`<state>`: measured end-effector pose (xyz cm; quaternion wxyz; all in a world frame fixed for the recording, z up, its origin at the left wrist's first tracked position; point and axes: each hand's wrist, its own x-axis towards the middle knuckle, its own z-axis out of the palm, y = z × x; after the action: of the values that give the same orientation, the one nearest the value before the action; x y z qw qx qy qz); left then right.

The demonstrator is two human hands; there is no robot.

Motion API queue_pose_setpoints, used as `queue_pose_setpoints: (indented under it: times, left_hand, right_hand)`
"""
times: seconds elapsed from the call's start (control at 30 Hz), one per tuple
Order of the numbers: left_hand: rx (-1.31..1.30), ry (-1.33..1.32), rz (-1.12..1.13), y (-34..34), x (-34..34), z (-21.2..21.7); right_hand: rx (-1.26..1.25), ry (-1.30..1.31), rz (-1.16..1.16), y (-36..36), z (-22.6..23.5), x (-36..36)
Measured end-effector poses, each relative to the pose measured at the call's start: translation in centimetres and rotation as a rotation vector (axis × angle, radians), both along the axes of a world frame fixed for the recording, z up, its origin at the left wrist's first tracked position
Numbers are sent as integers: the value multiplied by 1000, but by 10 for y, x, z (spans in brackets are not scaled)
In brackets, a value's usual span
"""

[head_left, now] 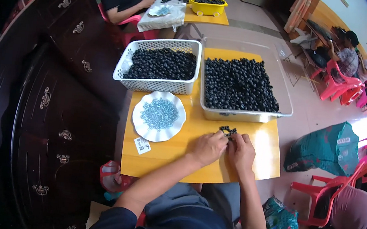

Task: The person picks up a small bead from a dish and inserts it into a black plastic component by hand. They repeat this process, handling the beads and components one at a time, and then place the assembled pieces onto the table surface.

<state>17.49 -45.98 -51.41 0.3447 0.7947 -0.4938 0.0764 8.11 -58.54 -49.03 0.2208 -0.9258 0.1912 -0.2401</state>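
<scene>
Over the right half of the yellow table (160,167), my left hand (211,148) and my right hand (242,154) are close together, fingers pinched. Between and just beyond the fingertips is a small cluster of black pieces (227,129); how they join is too small to make out. A clear plastic bin (245,117) full of short black cylindrical pieces (239,84) stands beyond my hands. To its left, a white perforated basket (157,85) holds similar black pieces. Nearer, a white scalloped plate (138,125) carries many tiny pale-blue translucent pieces (159,113).
A white printed label (142,145) lies beside the plate. Dark drawers (64,134) line the left side. Green bags (324,148) and pink chairs (323,196) stand on the right. Other people sit farther off; a yellow tub (208,6) of black pieces is on the far table.
</scene>
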Motion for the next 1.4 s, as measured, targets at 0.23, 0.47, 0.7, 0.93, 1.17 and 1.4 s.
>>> queue_pose_setpoints:
  times: [0.23, 0.47, 0.7, 0.93, 1.17, 1.4]
  left_hand:
    - [17, 77, 5, 1, -4, 3]
    - [58, 103, 47, 4, -8, 3]
    - [22, 202, 44, 11, -9, 12]
    - [60, 129, 32, 18, -9, 6]
    - [49, 135, 105, 22, -19, 14]
    - [117, 140, 169, 27, -20, 8]
  right_hand:
    - [-14, -13, 13, 1, -7, -4]
    - [-54, -16, 57, -4, -5, -6]
    - [-2, -50, 13, -1, -10, -12]
    - [217, -133, 25, 9, 8, -21]
    - [371, -200, 44, 14, 6, -31]
    - [429, -211, 102, 21, 4, -35]
